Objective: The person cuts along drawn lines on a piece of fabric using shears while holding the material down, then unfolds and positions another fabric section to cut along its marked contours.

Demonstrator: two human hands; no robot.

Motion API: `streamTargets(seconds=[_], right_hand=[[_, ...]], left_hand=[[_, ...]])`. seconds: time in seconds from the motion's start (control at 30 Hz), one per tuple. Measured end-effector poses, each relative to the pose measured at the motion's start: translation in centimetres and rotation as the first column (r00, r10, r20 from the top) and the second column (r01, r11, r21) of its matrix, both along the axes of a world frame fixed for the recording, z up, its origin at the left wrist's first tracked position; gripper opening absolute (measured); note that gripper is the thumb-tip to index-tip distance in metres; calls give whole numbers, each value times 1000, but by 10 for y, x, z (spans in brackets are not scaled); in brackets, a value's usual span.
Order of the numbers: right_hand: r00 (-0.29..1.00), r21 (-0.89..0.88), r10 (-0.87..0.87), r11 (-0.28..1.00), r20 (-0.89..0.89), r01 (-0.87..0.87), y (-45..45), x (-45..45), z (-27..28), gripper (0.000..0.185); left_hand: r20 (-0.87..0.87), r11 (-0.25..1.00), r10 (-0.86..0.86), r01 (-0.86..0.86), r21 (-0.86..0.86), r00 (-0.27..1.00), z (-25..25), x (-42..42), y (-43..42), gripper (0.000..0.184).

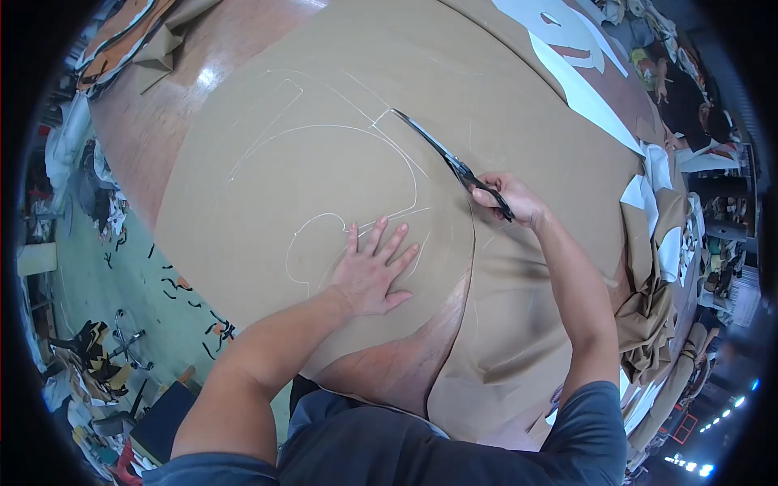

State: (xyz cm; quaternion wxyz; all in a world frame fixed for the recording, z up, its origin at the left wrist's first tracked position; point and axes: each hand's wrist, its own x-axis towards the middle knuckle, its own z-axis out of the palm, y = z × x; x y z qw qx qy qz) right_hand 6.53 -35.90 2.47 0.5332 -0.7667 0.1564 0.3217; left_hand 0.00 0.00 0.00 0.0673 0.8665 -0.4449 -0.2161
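Note:
A wide sheet of tan material [267, 186], possibly leather or fabric, lies over the table with white pattern outlines drawn on it. My left hand [373, 271] is flat on the sheet with fingers spread, its fingertips by a curved white line. In my right hand [510, 198] are long dark scissors [458, 166], my fingers wrapped round their handle. Their blades look nearly closed and point up and left, the tip beside a short drawn line. A cut edge runs from near my body up to the scissors, and the sheet is parted there.
Bare brown tabletop [401, 364] shows through the parted sheet. White pattern pieces [583, 89] lie at the upper right. Crumpled tan material [648, 316] is bunched along the right edge. Scraps [89, 356] litter the green floor at left. Another person [693, 101] is at the far right.

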Motion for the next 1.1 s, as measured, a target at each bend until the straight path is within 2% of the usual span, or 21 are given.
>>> streamTargets(seconds=[0.27, 0.57, 0.67, 0.97, 1.1], right_hand=[[999, -20, 29, 999, 36, -29, 13, 22, 5, 67], [999, -64, 51, 997, 11, -51, 14, 19, 14, 65], [1000, -18, 30, 999, 10, -30, 12, 18, 5, 63], [999, -33, 21, 999, 29, -20, 27, 25, 11, 57], [1000, 13, -14, 1000, -2, 14, 27, 24, 5, 69]], left_hand=[[78, 999, 8, -4, -48, 997, -9, 0, 5, 92], [67, 997, 8, -3, -73, 998, -9, -2, 3, 93], [63, 998, 8, -3, -69, 998, -7, -3, 2, 93], [43, 995, 21, -17, -95, 999, -10, -3, 2, 94], [31, 998, 8, -6, -64, 999, -7, -2, 2, 93]])
